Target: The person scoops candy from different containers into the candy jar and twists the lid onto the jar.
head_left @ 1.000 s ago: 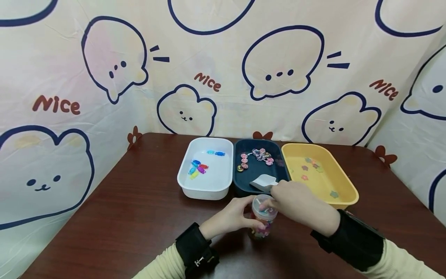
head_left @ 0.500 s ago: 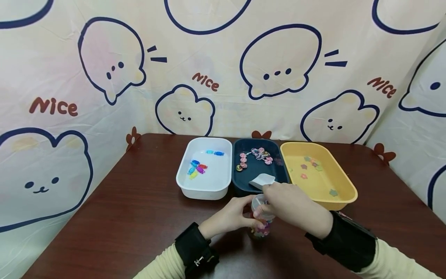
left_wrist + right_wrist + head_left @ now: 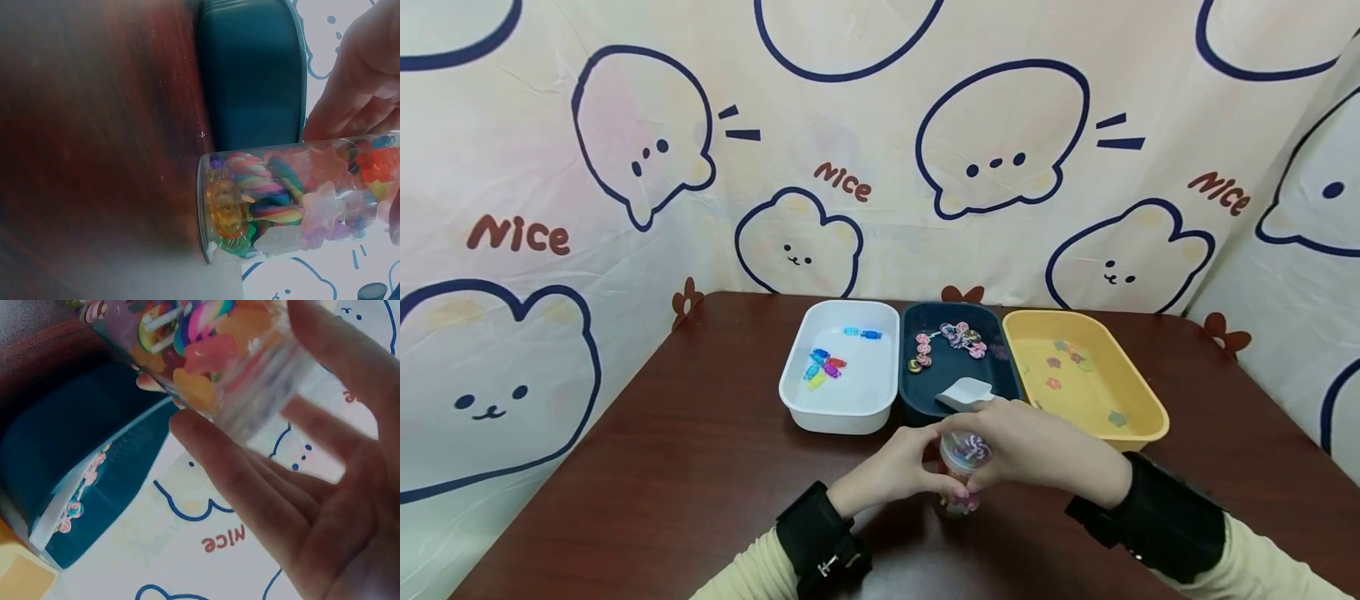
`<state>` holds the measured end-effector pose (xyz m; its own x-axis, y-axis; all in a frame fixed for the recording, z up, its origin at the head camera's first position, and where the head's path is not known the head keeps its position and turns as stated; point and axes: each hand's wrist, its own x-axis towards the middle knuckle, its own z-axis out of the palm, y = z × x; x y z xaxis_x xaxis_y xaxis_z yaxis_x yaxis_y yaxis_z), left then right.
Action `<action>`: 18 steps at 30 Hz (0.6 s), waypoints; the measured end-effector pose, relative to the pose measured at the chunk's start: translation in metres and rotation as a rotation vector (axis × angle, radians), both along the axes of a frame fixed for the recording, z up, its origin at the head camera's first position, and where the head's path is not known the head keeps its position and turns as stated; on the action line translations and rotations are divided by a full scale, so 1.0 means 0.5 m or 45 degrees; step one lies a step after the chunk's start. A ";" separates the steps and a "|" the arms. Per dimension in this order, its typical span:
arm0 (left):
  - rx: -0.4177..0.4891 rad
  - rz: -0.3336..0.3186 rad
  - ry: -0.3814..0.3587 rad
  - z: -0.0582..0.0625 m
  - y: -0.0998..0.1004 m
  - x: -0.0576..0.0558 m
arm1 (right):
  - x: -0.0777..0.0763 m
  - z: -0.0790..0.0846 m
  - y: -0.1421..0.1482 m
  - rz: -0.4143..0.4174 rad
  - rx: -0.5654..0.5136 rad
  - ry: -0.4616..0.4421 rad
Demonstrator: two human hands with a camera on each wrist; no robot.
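A clear jar (image 3: 294,194) full of small colourful charms, among them swirl lollipops and bear and star shapes, stands upright on the table. My left hand (image 3: 891,468) grips its side, thumb in front and fingers behind. My right hand (image 3: 1033,446) reaches over from the right, its thumb and fingers around the jar's translucent lid (image 3: 269,387). Part of the lid is hidden under that hand in the head view. Just beyond the hands, a white scoop (image 3: 966,392) lies in the dark blue tray (image 3: 917,392) with its handle towards my right hand.
To the left of the dark tray sits a white tray (image 3: 842,417) with several wrapped-candy charms (image 3: 825,367). A yellow tray (image 3: 1131,400) with several flat star or flower pieces (image 3: 1075,354) stands on the right. Lollipop charms (image 3: 958,335) lie in the dark tray.
My right hand has shifted from having its thumb over the lid to spreading its fingers around the lid, showing swirl charms beneath it. The left hand keeps its grip.
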<state>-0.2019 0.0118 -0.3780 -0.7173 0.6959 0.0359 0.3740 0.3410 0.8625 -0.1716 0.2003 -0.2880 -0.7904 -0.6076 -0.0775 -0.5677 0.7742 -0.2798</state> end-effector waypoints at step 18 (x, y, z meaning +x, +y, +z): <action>0.014 0.068 0.032 0.000 -0.010 0.014 | 0.023 -0.054 -0.054 -0.325 0.114 0.268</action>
<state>-0.1951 0.0069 -0.3782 -0.7521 0.6562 0.0617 0.3772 0.3518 0.8567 -0.1601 0.1735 -0.3150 -0.9205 -0.3861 0.0596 -0.3904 0.9150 -0.1017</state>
